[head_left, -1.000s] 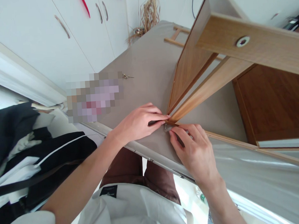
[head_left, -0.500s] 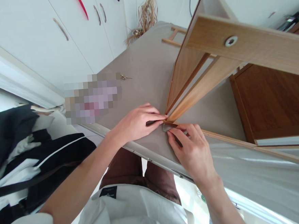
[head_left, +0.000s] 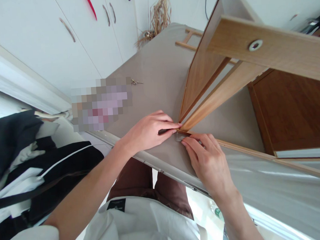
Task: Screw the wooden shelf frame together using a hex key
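Two hands are in close at the foot of the wooden frame [head_left: 221,93], which stands at the near edge of the bench [head_left: 153,71]. Here's the right hand [head_left: 209,158], thumb and finger pinching a small metal piece [head_left: 179,136], too slight to identify, right at the corner. Opposite, the left hand [head_left: 151,131] has thumb and forefinger nearly closed at that same corner; gripping or just steadying, I can't tell. Up top, a bolt [head_left: 255,45] already sits in the rail, so that joint looks done, while this lower one seems unfinished. Farther over lie loose screws [head_left: 137,82], not yet used, and beyond them a ladder-like wooden piece [head_left: 184,45], apart and apparently unattached.
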### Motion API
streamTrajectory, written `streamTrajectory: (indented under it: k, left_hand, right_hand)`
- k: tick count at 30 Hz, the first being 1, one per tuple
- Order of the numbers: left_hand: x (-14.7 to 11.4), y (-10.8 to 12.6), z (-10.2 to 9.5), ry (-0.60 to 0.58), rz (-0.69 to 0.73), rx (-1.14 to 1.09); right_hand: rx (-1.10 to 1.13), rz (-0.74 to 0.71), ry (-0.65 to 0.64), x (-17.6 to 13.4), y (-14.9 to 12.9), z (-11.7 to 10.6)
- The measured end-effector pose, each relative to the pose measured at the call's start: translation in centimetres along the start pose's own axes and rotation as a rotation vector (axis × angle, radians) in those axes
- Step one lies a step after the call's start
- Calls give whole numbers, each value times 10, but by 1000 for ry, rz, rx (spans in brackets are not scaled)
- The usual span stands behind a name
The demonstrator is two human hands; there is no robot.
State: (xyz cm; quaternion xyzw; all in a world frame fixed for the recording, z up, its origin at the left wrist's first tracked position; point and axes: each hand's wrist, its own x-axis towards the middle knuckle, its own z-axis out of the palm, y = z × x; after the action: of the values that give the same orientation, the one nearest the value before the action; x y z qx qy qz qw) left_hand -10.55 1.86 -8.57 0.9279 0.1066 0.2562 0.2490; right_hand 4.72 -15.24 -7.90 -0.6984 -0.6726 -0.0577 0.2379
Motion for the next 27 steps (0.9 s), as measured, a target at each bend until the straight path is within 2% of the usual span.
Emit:
streamTrajectory:
  k: [9,27]
  left_hand:
    - [-1,-2,2,13,12,-4]
    - [0,-2,1,-11,24,-5]
  right_hand:
    - [95,-44,-22,0,-3,-6]
    - [-41,-119,7,7,-6,-1]
